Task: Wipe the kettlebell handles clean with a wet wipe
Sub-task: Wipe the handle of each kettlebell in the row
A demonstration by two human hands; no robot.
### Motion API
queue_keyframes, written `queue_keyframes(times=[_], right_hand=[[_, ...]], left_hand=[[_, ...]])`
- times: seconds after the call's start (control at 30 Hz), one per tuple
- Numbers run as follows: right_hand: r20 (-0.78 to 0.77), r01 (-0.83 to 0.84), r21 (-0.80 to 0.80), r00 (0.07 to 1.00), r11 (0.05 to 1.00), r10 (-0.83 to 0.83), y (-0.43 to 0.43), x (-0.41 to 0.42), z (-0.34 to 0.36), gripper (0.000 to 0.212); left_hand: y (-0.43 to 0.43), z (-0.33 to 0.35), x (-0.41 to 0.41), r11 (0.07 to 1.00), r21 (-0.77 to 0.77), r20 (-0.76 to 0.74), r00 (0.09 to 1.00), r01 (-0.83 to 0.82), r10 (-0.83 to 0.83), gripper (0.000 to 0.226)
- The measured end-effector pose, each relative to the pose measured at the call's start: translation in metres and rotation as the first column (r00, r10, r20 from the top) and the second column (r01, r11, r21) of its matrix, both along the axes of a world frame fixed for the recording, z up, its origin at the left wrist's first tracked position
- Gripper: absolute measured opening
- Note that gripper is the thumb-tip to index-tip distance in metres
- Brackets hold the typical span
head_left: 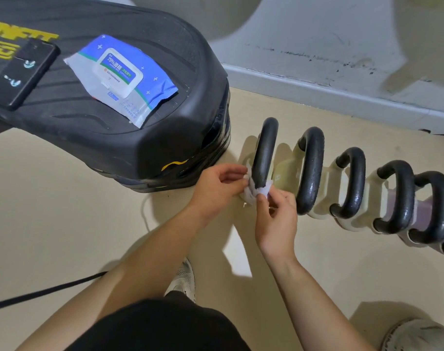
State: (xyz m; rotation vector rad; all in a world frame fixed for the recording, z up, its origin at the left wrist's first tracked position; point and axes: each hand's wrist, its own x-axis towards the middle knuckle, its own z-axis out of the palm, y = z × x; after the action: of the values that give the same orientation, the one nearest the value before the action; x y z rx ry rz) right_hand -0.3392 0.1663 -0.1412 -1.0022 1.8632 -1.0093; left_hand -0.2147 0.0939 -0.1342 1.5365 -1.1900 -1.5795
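Observation:
Several kettlebells stand in a row on the floor, each with a black handle and a pale body. The leftmost handle (265, 150) has a white wet wipe (255, 193) wrapped around its near end. My left hand (218, 191) pinches the wipe's left side. My right hand (276, 219) pinches its right side just below the handle. The second handle (310, 171) and third handle (352, 183) look shiny and stand to the right, with more handles beyond them.
A black aerobic step (109, 138) sits left of the kettlebells, with a blue pack of wipes (122, 77) and a black phone (23, 74) on top. A grey wall base (342, 95) runs behind. A black cable (38, 292) crosses the floor. My shoes (183, 279) are below.

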Motion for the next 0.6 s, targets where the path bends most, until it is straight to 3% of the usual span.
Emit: queue_keyframes(times=[0.03, 0.1, 0.2, 0.27, 0.43, 0.6], right_hand=[[0.014, 0.049, -0.006, 0.999, 0.999, -0.049, -0.005, 0.001, 0.006, 0.018], [0.057, 0.115, -0.029, 0.992, 0.993, -0.113, -0.018, 0.003, 0.015, 0.006], [-0.043, 0.145, -0.039, 0.988, 0.989, -0.147, -0.043, 0.002, 0.021, 0.031], [-0.141, 0.145, -0.059, 0.978, 0.988, -0.152, -0.060, -0.002, 0.025, 0.034], [-0.145, 0.227, -0.066, 0.961, 0.972, -0.234, -0.082, -0.012, 0.024, 0.005], [-0.241, 0.045, 0.000, 0.970, 0.999, -0.044, -0.060, -0.010, 0.026, 0.024]], left_hand=[[-0.002, 0.002, -0.002, 0.999, 0.011, -0.047, 0.998, -0.046, 0.046, 0.020], [-0.008, 0.001, -0.008, 0.995, -0.021, -0.003, 0.995, -0.100, 0.100, 0.018], [-0.022, -0.003, -0.018, 0.993, -0.067, 0.129, 0.986, -0.097, 0.105, 0.019], [-0.029, -0.004, -0.026, 0.996, -0.041, 0.134, 0.987, -0.080, 0.085, 0.013], [-0.045, -0.003, -0.035, 0.984, 0.076, 0.042, 0.986, -0.162, 0.160, 0.017], [-0.025, -0.004, -0.037, 0.983, 0.163, -0.087, 0.991, -0.086, 0.101, 0.023]])
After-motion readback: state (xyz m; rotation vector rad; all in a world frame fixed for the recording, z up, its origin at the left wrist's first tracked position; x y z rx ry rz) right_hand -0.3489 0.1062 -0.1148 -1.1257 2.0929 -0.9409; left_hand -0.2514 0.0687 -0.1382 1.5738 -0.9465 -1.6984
